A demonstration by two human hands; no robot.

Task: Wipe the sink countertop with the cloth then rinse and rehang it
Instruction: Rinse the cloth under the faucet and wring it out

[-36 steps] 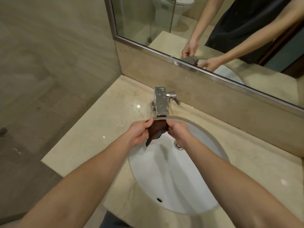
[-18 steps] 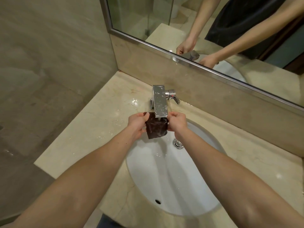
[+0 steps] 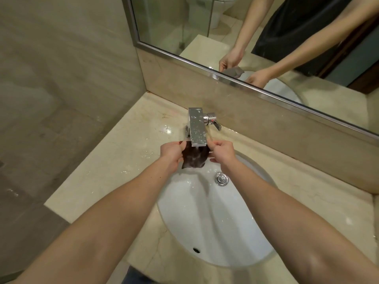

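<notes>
So you've got the dark brown cloth stretched out between both hands right under the spout of the chrome faucet, over the back edge of the white sink. Your left hand has the cloth's left edge, fingers clamped on the fabric. Your right hand pinches the right edge the same way, thumb and forefinger closed on it up near the spout. Water's running out of the faucet straight onto the cloth, and the bottom of the cloth hangs loose into the basin. The lever handle sticks out on the faucet's right side. The round metal drain sits just below your right hand, and there's a little overflow hole on the near wall of the basin. The beige stone worktop has water drops and wet patches around the faucet base and to the left of the sink. The mirror behind it reflects your arms and the cloth.
</notes>
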